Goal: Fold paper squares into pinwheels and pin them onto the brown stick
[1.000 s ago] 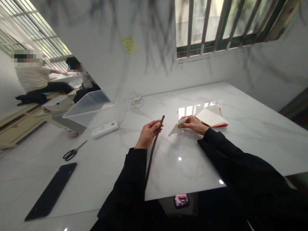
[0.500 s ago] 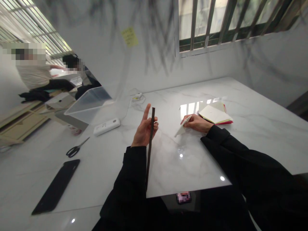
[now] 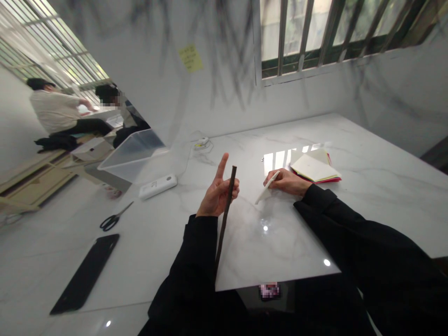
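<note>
At frame centre the left hand (image 3: 217, 196) grips a dark stick (image 3: 226, 212), index finger raised. Just right, the right hand (image 3: 289, 182) pinches a paper (image 3: 265, 189) on the table (image 3: 367, 186).

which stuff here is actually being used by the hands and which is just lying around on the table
In use:
- dark stick, held upright in the left hand
- folded white paper, pinched by the right hand

Lying about:
- stack of papers
- scissors
- white power bank
- black phone
- clear plastic bin
</note>
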Motion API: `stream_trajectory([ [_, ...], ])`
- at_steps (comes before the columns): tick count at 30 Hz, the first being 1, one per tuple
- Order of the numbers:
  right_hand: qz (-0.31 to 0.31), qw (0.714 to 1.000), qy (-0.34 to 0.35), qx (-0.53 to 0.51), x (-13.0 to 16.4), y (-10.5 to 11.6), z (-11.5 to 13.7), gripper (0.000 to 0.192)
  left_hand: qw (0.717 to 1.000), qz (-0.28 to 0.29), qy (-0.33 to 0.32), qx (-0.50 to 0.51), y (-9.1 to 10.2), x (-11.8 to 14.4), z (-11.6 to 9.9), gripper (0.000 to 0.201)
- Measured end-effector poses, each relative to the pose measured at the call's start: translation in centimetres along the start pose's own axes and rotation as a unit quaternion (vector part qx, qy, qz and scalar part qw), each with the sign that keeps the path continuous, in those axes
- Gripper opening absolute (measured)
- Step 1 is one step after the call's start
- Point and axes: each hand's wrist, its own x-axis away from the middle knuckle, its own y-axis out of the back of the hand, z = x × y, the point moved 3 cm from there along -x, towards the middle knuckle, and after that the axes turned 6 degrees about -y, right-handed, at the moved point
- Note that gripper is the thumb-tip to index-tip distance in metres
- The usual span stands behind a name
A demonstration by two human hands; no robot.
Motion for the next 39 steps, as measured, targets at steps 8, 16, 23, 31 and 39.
stream_trajectory([
  [8, 0.000, 0.999, -0.014, 0.032, -0.1, 0.0, 0.1, 0.027, 0.997, 0.000, 0.030, 0.075, -0.1, -0.6, 0.5, 0.100],
  [16, -0.003, 0.996, 0.030, 0.089, 0.3, -1.5, 2.3, 0.026, 0.999, -0.004, 0.045, 0.024, 0.0, -1.2, 2.6, 0.043],
  [23, -0.047, 0.987, 0.120, 0.092, 0.6, -2.5, 3.8, 0.022, 0.998, -0.009, 0.056, 0.002, -0.1, -1.2, 2.8, 0.042],
  [31, -0.083, 0.977, 0.165, 0.104, 0.9, -2.6, 4.5, 0.019, 0.998, 0.033, 0.057, -0.013, -0.6, -1.2, 2.8, 0.038],
  [39, -0.069, 0.982, 0.136, 0.111, 1.2, -3.0, 5.0, 0.024, 0.992, 0.064, 0.074, -0.075, -0.8, -1.0, 2.7, 0.036],
])
